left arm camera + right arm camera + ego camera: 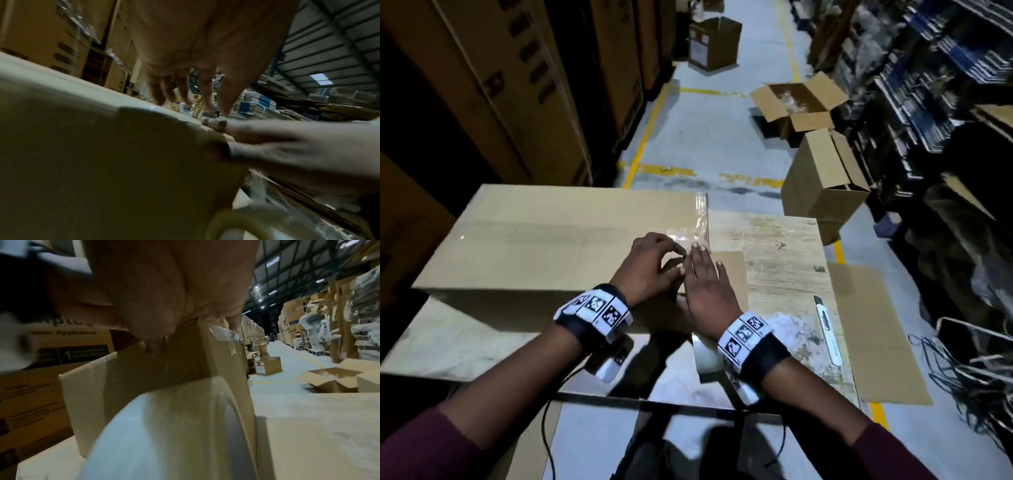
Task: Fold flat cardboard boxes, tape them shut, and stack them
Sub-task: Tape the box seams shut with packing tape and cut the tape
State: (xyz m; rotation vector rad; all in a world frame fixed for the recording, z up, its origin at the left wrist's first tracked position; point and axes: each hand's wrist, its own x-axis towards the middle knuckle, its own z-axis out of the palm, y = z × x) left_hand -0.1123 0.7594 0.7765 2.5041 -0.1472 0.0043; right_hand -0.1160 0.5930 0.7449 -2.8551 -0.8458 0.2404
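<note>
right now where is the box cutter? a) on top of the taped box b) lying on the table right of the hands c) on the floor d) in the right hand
b: the box cutter lies flat on the table, right of the right hand, which presses flat on the taped box.

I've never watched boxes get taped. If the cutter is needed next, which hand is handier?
Probably the right hand: the cutter lies on its side of the table, while the left hand is across the box.

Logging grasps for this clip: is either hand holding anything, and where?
Nothing is gripped. Both the left hand and right hand rest on the taped box at its near right corner.
</note>
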